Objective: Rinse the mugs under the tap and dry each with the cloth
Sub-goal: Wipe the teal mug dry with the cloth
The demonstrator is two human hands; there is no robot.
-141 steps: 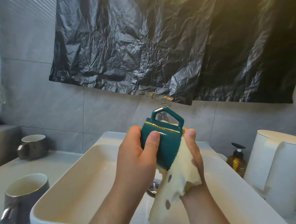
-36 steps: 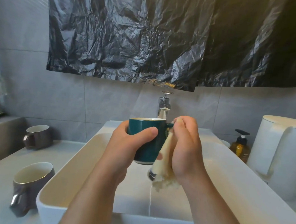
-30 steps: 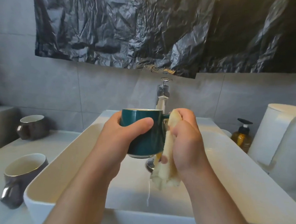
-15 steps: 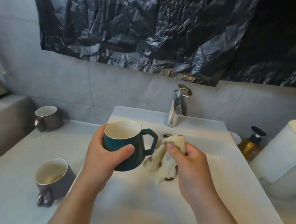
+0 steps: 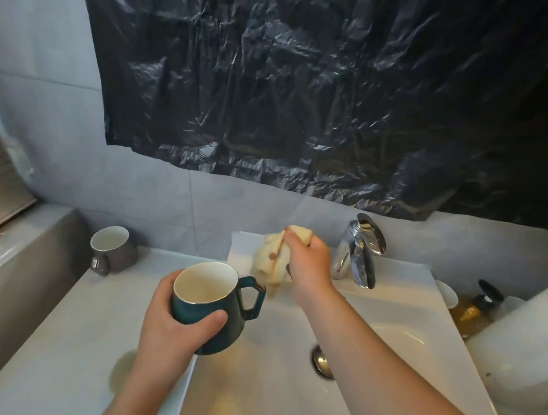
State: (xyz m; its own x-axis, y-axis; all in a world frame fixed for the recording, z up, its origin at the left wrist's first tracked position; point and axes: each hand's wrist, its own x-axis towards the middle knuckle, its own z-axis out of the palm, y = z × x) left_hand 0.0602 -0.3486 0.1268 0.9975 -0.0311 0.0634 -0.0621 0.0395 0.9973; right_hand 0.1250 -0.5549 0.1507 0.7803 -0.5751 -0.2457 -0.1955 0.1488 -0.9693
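Note:
My left hand grips a dark green mug with a white inside. The mug is upright, handle to the right, over the left edge of the white sink. My right hand is stretched to the sink's back left corner, closed on a bunched cream cloth with brown spots. The cloth hangs apart from the green mug. The chrome tap stands just right of that hand, with no water visibly running. One grey mug sits upright on the counter at the back left.
The sink drain shows beside my right forearm. Right of the sink stand an amber soap bottle, a small white cup and a white kettle. Black plastic sheeting covers the wall above. A grey ledge borders the counter on the left.
My right hand has pulled the cloth off the green mug and carried it to the sink's back left corner. My left hand moved the mug lower and left. The second grey mug left the view.

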